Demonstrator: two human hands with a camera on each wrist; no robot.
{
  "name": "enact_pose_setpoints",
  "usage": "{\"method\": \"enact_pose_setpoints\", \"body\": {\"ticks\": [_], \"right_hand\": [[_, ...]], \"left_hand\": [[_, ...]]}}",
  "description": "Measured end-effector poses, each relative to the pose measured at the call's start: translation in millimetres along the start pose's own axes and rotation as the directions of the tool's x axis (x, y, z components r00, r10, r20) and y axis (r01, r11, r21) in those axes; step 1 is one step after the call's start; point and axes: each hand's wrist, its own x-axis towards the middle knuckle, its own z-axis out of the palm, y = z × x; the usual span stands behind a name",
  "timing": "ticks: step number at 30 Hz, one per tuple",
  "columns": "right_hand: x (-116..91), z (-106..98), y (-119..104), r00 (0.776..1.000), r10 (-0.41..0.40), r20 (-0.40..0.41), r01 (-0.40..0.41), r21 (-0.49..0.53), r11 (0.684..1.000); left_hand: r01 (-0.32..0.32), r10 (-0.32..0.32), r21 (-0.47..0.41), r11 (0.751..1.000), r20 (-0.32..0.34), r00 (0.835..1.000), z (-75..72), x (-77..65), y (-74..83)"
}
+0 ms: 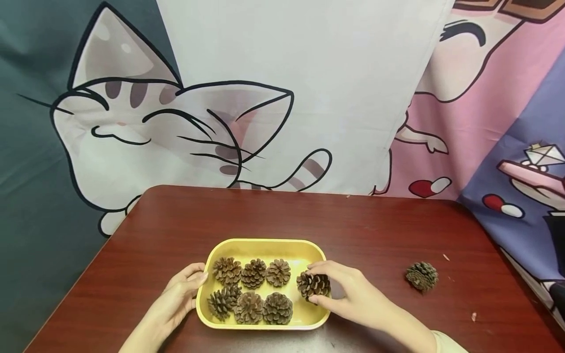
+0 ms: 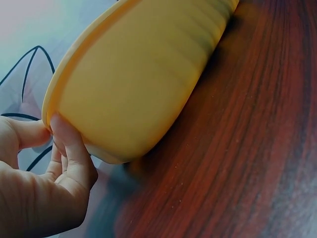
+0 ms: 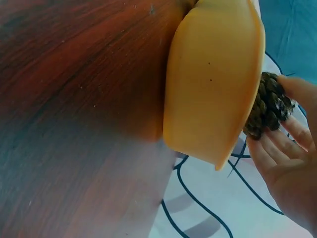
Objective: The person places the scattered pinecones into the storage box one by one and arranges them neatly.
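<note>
A yellow plastic tray (image 1: 304,321) stands near the table's front, with several brown pine cones (image 1: 249,308) in two rows in its left and middle parts. My left hand (image 1: 178,296) pinches the tray's left rim between thumb and fingers, as the left wrist view shows on the yellow wall (image 2: 129,84). Over the tray's right end, my right hand (image 1: 348,291) grips a pine cone (image 1: 312,285) between thumb and fingers. In the right wrist view that pine cone (image 3: 267,106) shows just above the rim, held at the fingertips.
One more pine cone (image 1: 422,276) lies on the dark red wooden table (image 1: 353,220), right of the tray. Small pale flakes (image 1: 474,316) are scattered near it. Behind the table hangs a cloth (image 1: 335,63) printed with a cartoon cat.
</note>
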Motion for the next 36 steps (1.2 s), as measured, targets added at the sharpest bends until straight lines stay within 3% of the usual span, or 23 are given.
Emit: {"method": "enact_pose_setpoints", "body": {"ticks": [5,10,14,20,26,36], "right_hand": [[2.2,5.6,2.3,0.996,-0.036,0.087,0.041,-0.053,0.998],[3.3,7.9,0.1,0.985,-0.003,0.174,0.030,-0.153,0.988],[6.5,11.2,0.7,0.971,-0.017,0.238,0.070,-0.214,0.974],[13.2,12.9,-0.5,0.945,-0.057,0.323,0.128,-0.206,0.970],[17.8,12.0,-3.4,0.920,-0.005,0.393,0.089,-0.197,0.976],[17.9,8.8,-5.4,0.907,0.014,0.421,0.062,-0.167,0.984]], "left_hand": [[-0.005,0.005,-0.014,1.000,0.003,1.000,0.6,-0.8,0.1],[-0.022,0.022,-0.006,1.000,0.012,1.000,1.5,-1.2,1.8],[-0.010,0.010,-0.005,1.000,-0.010,1.000,1.8,-1.2,2.0],[0.001,-0.001,-0.002,1.000,-0.038,0.999,2.2,-0.9,-1.9],[-0.016,0.016,0.003,1.000,-0.025,1.000,1.6,-0.1,-3.7],[-0.008,0.008,0.004,1.000,-0.037,0.999,1.8,0.5,-4.0]]}}
